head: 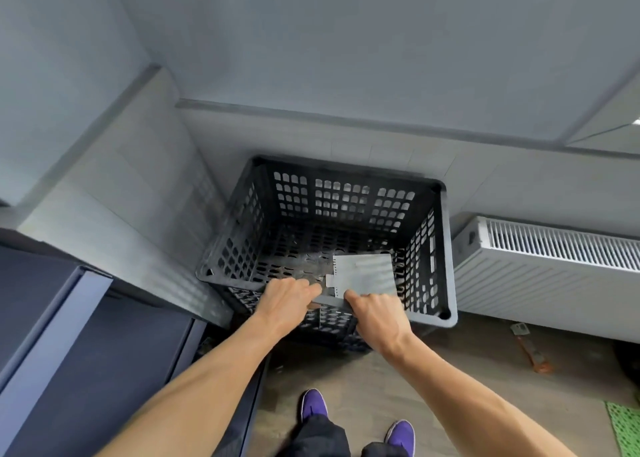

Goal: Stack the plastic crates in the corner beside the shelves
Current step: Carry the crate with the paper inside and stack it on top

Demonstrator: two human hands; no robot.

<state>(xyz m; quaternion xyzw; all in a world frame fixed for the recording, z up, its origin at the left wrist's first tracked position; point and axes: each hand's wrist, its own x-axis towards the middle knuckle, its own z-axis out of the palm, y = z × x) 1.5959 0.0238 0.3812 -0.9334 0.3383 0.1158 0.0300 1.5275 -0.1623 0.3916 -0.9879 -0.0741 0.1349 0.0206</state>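
Both our left hand and right hand grip the near rim of the black perforated crate at frame centre. It sits in the wall corner, right of the dark shelves at lower left. We judge this placement nearly done; whether another crate lies beneath, we cannot tell.

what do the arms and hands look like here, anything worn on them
The left forearm and right forearm are bare, with no sleeves in view. The left hand and right hand are bare too: no gloves, and no watch, band or ring shows on the sides visible.
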